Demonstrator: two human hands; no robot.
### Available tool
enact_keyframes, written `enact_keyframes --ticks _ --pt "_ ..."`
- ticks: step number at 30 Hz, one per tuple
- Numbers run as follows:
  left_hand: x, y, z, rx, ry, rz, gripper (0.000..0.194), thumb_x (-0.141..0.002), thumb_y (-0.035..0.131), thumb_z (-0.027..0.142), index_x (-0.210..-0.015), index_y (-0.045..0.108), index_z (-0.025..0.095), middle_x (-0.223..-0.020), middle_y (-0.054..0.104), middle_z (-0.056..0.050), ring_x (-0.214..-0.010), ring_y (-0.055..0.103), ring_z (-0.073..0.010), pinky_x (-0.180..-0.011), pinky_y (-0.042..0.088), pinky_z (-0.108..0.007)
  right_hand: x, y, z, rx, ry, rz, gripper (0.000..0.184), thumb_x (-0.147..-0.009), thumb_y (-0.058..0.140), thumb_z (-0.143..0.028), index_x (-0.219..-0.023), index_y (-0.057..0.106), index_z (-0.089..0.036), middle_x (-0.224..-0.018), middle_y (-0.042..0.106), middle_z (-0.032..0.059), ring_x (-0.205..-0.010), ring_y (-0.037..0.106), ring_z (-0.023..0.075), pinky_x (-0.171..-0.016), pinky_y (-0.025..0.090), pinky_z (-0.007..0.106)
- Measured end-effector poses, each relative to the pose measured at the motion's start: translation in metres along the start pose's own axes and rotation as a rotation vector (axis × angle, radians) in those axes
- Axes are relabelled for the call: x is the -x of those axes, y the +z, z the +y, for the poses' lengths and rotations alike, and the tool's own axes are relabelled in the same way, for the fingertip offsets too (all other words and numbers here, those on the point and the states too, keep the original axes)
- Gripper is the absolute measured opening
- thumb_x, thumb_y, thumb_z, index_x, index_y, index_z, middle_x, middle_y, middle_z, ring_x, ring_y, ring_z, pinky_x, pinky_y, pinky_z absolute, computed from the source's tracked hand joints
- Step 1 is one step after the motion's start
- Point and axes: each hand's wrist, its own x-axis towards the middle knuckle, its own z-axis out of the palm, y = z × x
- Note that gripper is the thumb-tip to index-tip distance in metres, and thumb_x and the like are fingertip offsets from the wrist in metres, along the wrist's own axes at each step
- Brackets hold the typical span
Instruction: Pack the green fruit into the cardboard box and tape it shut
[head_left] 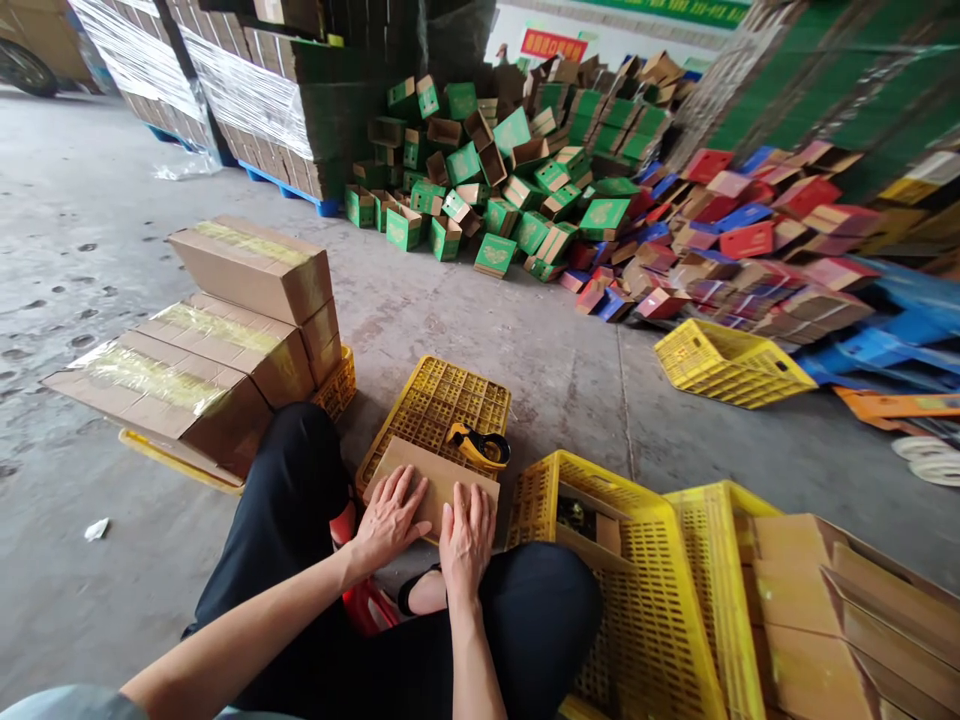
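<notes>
Both of my hands rest flat on a small brown cardboard box in front of my knees. My left hand lies on its left part with the fingers stretched out. On the right part lies my right hand, its fingers straight and close together, nothing gripped. The box sits at the near edge of an upturned yellow plastic crate. Just behind the box on that crate is a yellow and black tape dispenser. My palms hide some of the box's near side.
Taped cartons are stacked at my left. Yellow crates stand at my right, one holding cardboard pieces, with brown cartons beyond. Green boxes and red and blue boxes lie heaped ahead. Another yellow crate stands on the floor.
</notes>
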Motion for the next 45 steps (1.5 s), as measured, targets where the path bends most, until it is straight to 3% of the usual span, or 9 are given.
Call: enact_keyframes --ticks 7,11,18,24,32,39,45 --pt "0.015 0.003 0.015 -0.027 0.035 0.008 0.078 -0.097 0.064 0.065 -0.162 0.045 0.026 -0.174 0.024 -0.021 -0.159 0.025 -0.046 -0.122 0.033 -0.063 0.002 0.0 0.0 0.022 -0.019 -0.015 0.053 -0.112 0.034 -0.047 -0.152 0.058 -0.021 -0.16 0.051 0.0161 -0.15 0.041 0.0353 -0.121 0.036 0.059" --pt "0.022 -0.005 0.005 -0.012 0.058 -0.054 0.075 -0.1 0.06 0.065 -0.164 0.042 0.029 -0.173 0.029 -0.018 -0.159 0.029 -0.0411 -0.123 0.032 -0.061 0.0 -0.001 -0.001 0.014 -0.018 -0.018 0.052 -0.111 0.036 -0.045 -0.151 0.059 -0.02 -0.158 0.053 0.0167 -0.15 0.042 0.0359 -0.122 0.036 0.059" --pt "0.028 -0.024 -0.02 -0.002 -0.023 -0.086 0.073 -0.107 0.047 0.058 -0.167 0.034 0.017 -0.169 0.04 -0.017 -0.156 0.038 -0.0339 -0.124 0.034 -0.057 -0.003 -0.003 -0.004 0.047 -0.021 -0.007 0.051 -0.111 0.036 -0.043 -0.15 0.06 -0.021 -0.156 0.055 0.0165 -0.147 0.045 0.0354 -0.121 0.037 0.058" --pt "0.022 -0.033 -0.022 -0.068 -0.102 -0.07 0.069 -0.107 0.048 0.054 -0.163 0.04 0.016 -0.168 0.042 -0.017 -0.155 0.04 -0.0345 -0.122 0.039 -0.057 -0.004 -0.003 -0.005 0.137 -0.075 0.02 0.049 -0.111 0.038 -0.04 -0.148 0.061 -0.018 -0.155 0.056 0.017 -0.146 0.046 0.034 -0.12 0.039 0.056" --pt "0.016 -0.034 -0.019 0.016 -0.129 -0.049 0.063 -0.104 0.056 0.051 -0.157 0.048 0.016 -0.159 0.052 -0.018 -0.15 0.045 -0.0352 -0.124 0.036 -0.058 -0.004 -0.003 -0.004 0.158 -0.074 0.012 0.049 -0.111 0.038 -0.04 -0.149 0.06 -0.018 -0.155 0.056 0.0174 -0.146 0.046 0.0344 -0.118 0.039 0.055" --pt "0.013 -0.037 -0.018 0.024 -0.166 -0.011 0.062 -0.101 0.062 0.045 -0.153 0.052 0.013 -0.167 0.038 -0.023 -0.152 0.038 -0.0392 -0.118 0.041 -0.056 -0.004 -0.004 -0.007 0.173 -0.076 0.017 0.048 -0.111 0.037 -0.038 -0.147 0.062 -0.017 -0.154 0.057 0.0167 -0.144 0.047 0.0341 -0.118 0.039 0.054" --pt "0.01 -0.034 -0.008 0.017 -0.178 0.012 0.065 -0.098 0.066 0.048 -0.15 0.054 0.01 -0.162 0.043 -0.026 -0.15 0.04 -0.0416 -0.117 0.04 -0.059 -0.005 -0.002 -0.007 0.169 -0.075 0.023 0.05 -0.111 0.036 -0.04 -0.148 0.06 -0.017 -0.154 0.057 0.0182 -0.145 0.046 0.0348 -0.117 0.04 0.056"
